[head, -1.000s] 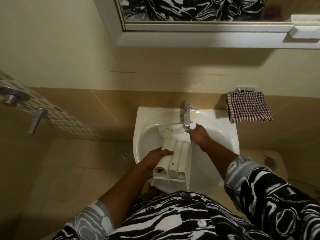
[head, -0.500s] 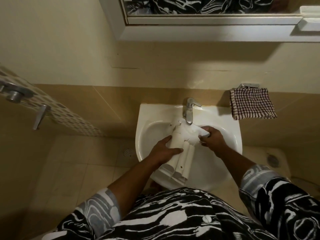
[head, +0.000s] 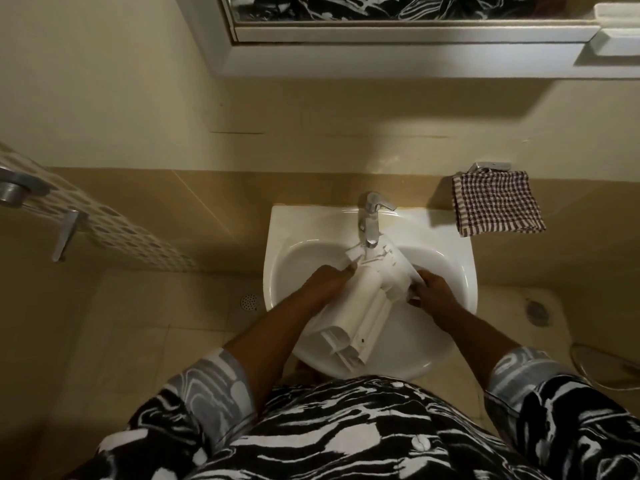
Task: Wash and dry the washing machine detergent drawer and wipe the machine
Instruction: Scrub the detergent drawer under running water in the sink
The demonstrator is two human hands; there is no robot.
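The white plastic detergent drawer (head: 367, 306) lies tilted in the white wash basin (head: 446, 244), its front panel up under the chrome tap (head: 371, 220) and its long body reaching back toward me. My left hand (head: 329, 280) presses on the drawer's left side near the top. My right hand (head: 433, 289) grips the drawer's right edge at the front panel. The drawer's underside faces up, so its compartments are hidden.
A red-and-white checked cloth (head: 497, 204) hangs on a wall hook right of the basin. A mirror cabinet (head: 398, 46) juts out overhead. A door with a metal handle (head: 65, 233) stands at left. The floor has a drain (head: 251, 301) left of the basin.
The drawer has been turned and tilted rightward under the tap. My left hand slid up from the drawer's lower end toward its top; my right hand shifted to the right edge.
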